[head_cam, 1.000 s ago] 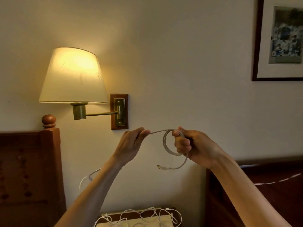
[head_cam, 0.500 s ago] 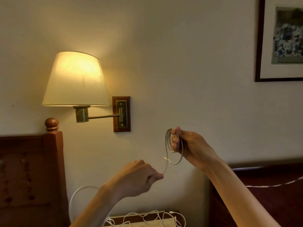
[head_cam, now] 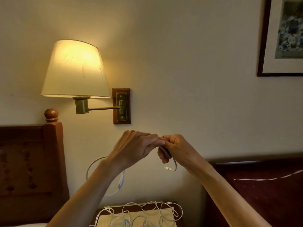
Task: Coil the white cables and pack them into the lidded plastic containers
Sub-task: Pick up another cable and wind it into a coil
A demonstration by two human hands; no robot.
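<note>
Cream wall fills most of what we see, warmed by a lit wall lamp (head_cam: 74, 69) on a brass arm fixed to a wooden plate. A framed picture (head_cam: 282, 36) hangs at upper right. Dark wooden headboards (head_cam: 31, 161) stand at either side. Between them, low down, the desk (head_cam: 101, 212) carries a loose tangle of white cables (head_cam: 141, 213). Raised before the wall, our hands meet: the right hand (head_cam: 177, 149) grips a small coil of white cable (head_cam: 170, 158), its plug end dangling below, and the left hand (head_cam: 136, 148) pinches the strand where it joins the coil, slack looping down behind the left wrist
</note>
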